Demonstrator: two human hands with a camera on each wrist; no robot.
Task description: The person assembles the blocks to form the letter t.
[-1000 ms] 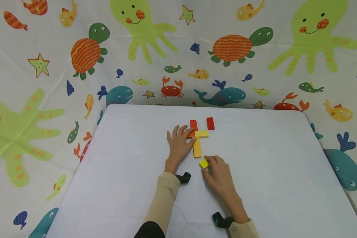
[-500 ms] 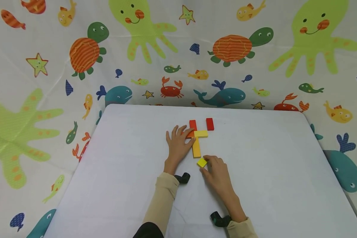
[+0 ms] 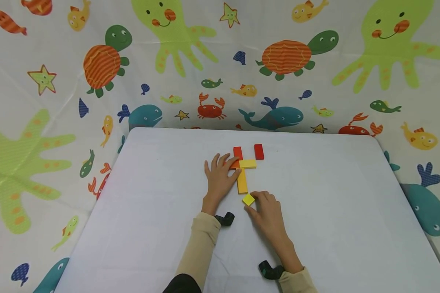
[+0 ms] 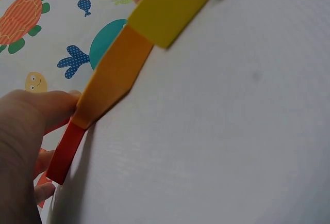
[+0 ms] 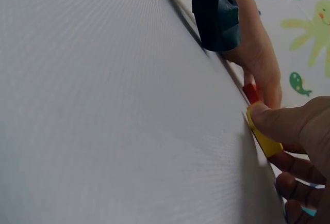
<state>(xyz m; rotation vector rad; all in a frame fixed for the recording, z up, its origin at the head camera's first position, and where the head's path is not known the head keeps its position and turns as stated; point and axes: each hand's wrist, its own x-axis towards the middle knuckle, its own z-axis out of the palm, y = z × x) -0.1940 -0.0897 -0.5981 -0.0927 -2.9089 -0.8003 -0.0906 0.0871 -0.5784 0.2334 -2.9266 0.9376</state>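
Between thumb and index finger my right hand (image 3: 269, 213) pinches a small yellow block (image 3: 248, 199), turned at an angle near the lower end of an upright orange-yellow block (image 3: 243, 182). My left hand (image 3: 220, 179) rests beside the joined blocks, its fingers spread. Its index finger lies over an orange-red block (image 3: 235, 165) and its thumb touches the orange-yellow block's top. Above these, a red block (image 3: 238, 151) stands lengthwise, and a light yellow block (image 3: 247, 164) points right. In the left wrist view, the yellow block (image 4: 178, 7) overlaps the orange-yellow block's end (image 4: 111, 77).
A separate red block (image 3: 258, 151) lies on the white table (image 3: 333, 203), right of the joined blocks. Black wrist devices sit on the left wrist (image 3: 225, 219) and right wrist (image 3: 270, 270). Behind the table hangs a sea-animal curtain (image 3: 212, 44).
My right hand has shifted slightly left, bringing the yellow block closer under the orange-yellow block and turning it a little. The left hand stays in place.
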